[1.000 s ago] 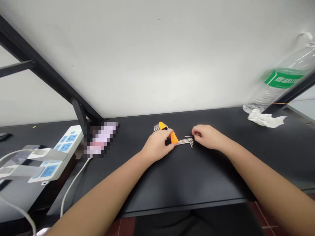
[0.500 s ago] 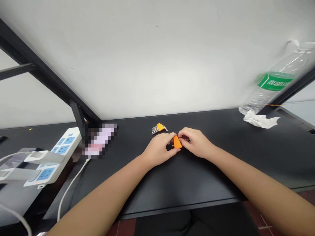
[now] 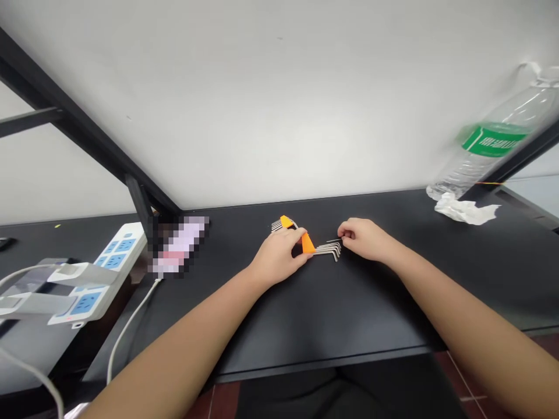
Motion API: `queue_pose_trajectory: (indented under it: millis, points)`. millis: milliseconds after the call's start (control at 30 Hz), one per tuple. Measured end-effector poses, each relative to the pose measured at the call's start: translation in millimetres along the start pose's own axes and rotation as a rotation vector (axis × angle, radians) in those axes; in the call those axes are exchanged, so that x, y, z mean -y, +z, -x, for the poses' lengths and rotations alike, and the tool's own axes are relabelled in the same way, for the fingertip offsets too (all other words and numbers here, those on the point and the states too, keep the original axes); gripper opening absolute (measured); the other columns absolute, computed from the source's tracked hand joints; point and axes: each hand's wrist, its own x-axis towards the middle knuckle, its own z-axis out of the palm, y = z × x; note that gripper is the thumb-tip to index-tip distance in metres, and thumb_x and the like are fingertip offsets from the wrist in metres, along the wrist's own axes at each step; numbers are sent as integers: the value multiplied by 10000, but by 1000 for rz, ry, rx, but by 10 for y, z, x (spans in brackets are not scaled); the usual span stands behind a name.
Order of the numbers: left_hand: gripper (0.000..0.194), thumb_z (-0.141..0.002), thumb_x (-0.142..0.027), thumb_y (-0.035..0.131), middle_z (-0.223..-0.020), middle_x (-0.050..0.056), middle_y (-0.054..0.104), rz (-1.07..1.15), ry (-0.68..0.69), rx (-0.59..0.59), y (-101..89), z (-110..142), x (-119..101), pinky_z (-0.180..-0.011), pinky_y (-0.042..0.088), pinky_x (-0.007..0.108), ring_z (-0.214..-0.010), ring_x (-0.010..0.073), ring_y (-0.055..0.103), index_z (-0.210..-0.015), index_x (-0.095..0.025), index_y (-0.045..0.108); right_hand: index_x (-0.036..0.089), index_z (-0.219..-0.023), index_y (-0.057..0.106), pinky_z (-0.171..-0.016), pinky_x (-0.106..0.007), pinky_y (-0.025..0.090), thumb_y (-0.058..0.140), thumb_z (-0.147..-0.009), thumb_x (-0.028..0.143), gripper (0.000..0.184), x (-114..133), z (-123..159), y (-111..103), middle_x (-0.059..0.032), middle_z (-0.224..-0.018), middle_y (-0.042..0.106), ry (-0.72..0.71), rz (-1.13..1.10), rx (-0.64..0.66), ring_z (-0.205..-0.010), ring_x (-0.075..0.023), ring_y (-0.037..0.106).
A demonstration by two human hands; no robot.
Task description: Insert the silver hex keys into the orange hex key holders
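An orange plastic holder [image 3: 308,244] with several L-shaped hex keys [image 3: 328,249] sticking out to the right lies on the black table [image 3: 332,308]. My left hand [image 3: 279,256] is closed on the holder and steadies it. My right hand [image 3: 364,238] pinches a thin hex key at the bent ends of the row, just right of the holder. A second orange holder with hex keys [image 3: 283,223] lies just behind my left hand.
A white power strip [image 3: 107,270] with blue sockets and its cord sits at the left, beside a blurred pink object [image 3: 178,245]. A clear water bottle with a green label [image 3: 493,148] and crumpled tissue [image 3: 463,210] stand at the back right. A black frame bar [image 3: 87,142] slants at the left.
Half a second ago my right hand was pressed against the holder, covering the keys. It has drawn back to the right, and the row of keys shows again.
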Motion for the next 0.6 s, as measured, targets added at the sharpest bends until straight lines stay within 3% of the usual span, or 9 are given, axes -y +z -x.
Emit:
queue_pose_trajectory:
  millis: [300, 600]
  points:
    - [244, -841, -356, 731, -935, 17, 687, -25, -19, 18, 33, -19, -17, -748, 467, 337, -900, 233, 635, -999, -238, 588, 219, -829, 685, -648, -272, 464, 541, -846, 141, 165, 201, 103, 35, -30, -931, 639, -117, -33, 104, -735, -146, 588]
    - [368, -871, -376, 725, -981, 23, 701, 79, 100, -21, 47, 6, -71, -855, 481, 363, -926, 222, 619, -1180, -230, 588, 210, -982, 654, -717, -275, 495, 561, -903, 142, 140, 320, 75, 114, -35, -962, 658, -308, -259, -124, -776, -141, 614]
